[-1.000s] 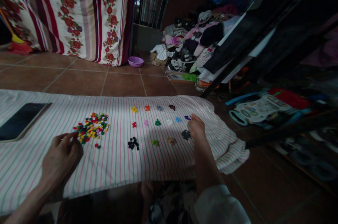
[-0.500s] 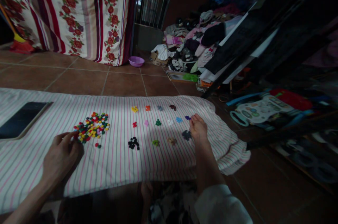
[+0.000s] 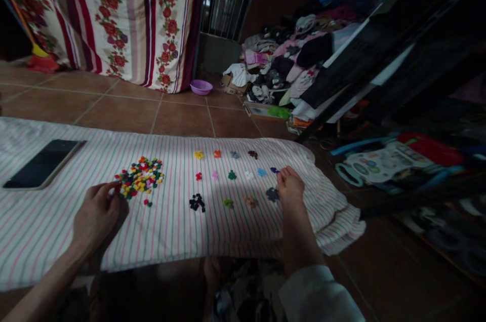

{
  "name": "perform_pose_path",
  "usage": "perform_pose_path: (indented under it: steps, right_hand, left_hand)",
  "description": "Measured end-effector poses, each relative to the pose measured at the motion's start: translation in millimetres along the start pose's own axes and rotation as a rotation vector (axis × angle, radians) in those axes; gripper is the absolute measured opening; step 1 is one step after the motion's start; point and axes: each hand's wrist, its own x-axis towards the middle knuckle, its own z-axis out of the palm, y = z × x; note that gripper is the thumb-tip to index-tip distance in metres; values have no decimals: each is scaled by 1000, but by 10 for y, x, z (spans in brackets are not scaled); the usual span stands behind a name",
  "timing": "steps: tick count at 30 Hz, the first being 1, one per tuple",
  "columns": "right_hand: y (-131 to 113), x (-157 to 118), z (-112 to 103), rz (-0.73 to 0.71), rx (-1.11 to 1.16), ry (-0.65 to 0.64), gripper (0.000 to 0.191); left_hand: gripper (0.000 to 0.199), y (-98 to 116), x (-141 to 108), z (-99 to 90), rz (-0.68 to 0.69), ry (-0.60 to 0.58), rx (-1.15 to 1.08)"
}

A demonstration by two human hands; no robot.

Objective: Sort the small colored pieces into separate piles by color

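A mixed pile of tiny coloured pieces lies on the left of the striped cloth. At its left edge my left hand rests with thumb and forefinger drawn together; what lies between the tips is too small to make out. My right hand is closed in a pinch beside a small dark purple heap, and its fingertips hide what they hold. Just left of that hand sits a dark grey heap. Light blue and white pieces lie in the same row as the purple ones.
More single-colour heaps stand in rows, among them black, yellow and brown. A dark phone or tablet lies at the cloth's left. Beyond are a purple basin, piled clothes and a toy walker.
The whole view has shifted slightly, with the cloth and heaps appearing farther right. Both hands stay at about the same places beside their heaps.
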Motion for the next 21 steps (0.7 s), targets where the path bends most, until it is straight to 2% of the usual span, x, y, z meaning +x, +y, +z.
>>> perform_pose_path:
  steps: [3, 6, 8, 11, 12, 14, 17, 19, 21]
  right_hand:
    - [-120, -122, 149, -11, 11, 86, 18]
    - [-149, -366, 418, -124, -40, -6, 18]
    - [-87, -643, 635, -209, -105, -179, 18]
    - [85, -1202, 923, -317, -288, -539, 19]
    - [149, -1402, 995, -379, -378, -669, 20]
    - [278, -1773, 1104, -596, -534, -915, 20]
    - [467, -2180, 1211, -848, -666, -1182, 25]
    - [592, -2344, 1265, -902, -757, -1318, 29]
    - [711, -2453, 1311, -911, -846, -1396, 30]
  left_hand:
    - [39, -36, 22, 11, -7, 3, -34]
    - [39, -62, 41, 35, -27, 14, -84]
    - [40, -75, 52, 57, -28, 21, -118]
    - [40, -92, 61, 86, -8, 43, -160]
    - [39, -95, 61, 90, -4, 49, -171]
    - [39, -99, 58, 90, 7, 44, -197]
    - [37, -105, 53, 81, 30, 40, -233]
    - [36, -121, 54, 83, 53, 44, -252]
    - [36, -146, 58, 95, 83, 45, -267]
